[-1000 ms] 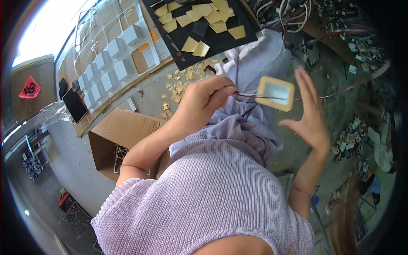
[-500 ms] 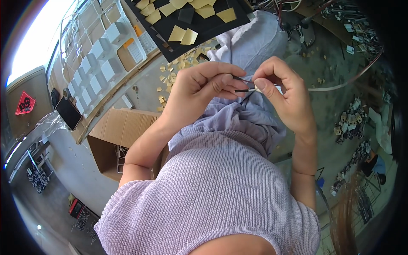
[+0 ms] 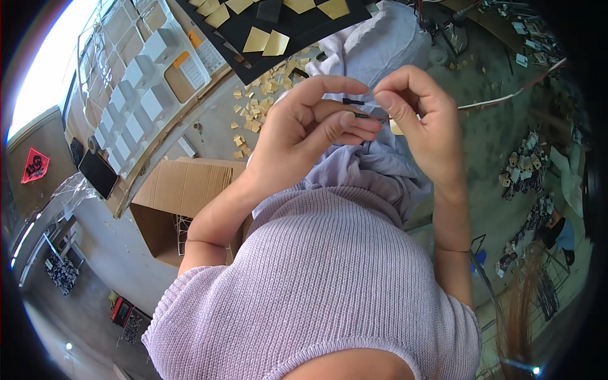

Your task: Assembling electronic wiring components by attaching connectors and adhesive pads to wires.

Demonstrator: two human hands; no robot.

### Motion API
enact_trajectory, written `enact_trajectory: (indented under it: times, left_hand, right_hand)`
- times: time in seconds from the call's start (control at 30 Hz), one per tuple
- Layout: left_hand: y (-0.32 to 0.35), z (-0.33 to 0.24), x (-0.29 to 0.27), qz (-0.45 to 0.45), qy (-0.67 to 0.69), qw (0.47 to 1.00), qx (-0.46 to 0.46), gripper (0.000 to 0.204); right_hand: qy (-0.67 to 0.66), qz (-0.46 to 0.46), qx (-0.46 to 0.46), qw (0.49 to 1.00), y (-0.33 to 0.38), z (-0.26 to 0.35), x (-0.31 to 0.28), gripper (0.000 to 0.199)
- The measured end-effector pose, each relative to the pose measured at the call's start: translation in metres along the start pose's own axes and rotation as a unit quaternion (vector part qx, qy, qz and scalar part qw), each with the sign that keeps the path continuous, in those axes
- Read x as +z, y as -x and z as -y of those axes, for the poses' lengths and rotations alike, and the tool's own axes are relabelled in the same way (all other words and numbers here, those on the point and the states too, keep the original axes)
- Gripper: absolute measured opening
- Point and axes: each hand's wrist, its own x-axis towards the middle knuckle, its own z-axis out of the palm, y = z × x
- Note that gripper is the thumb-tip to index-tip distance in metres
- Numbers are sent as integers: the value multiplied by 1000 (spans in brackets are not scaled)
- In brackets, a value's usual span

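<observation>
Both hands are in close now! The right hand (image 3: pixel 427 114), spread wide a second ago, is curled in beside the left hand (image 3: pixel 297 126), thumb tip brought up to the index finger; whatever sits in that pinch is hidden, so I can't tell what it grasps. The left thumb and middle finger, though, clearly grip a thin dark lead (image 3: pixel 362 115), index finger lifted off.

And look at the black sleeve (image 3: pixel 353 101): half a second ago it lies below the dark tip, and now it's above, just under that raised index finger. So the work, as I judge it, has shifted from the panel to its lead ends, two dark tips kept apart.

The yellow-rimmed panel (image 3: pixel 396 128), in full view a second ago, is down to a sliver beneath the right hand, over the lap, right of the near corner of the black board (image 3: pixel 316 28). A pale and reddish cable (image 3: pixel 494 102) runs off rightward from behind the right hand.
</observation>
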Motion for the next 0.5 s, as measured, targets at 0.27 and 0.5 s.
enact_trajectory:
  times: [0.27,0.5]
  left_hand:
    - [-4,4,-4,-18,-3,1000,17,22]
    - [-2,8,0,-26,-27,997,70,20]
  right_hand:
    - [-19,16,1,1000,0,0,-4,9]
    - [57,48,-47,996,-1,2,-14,9]
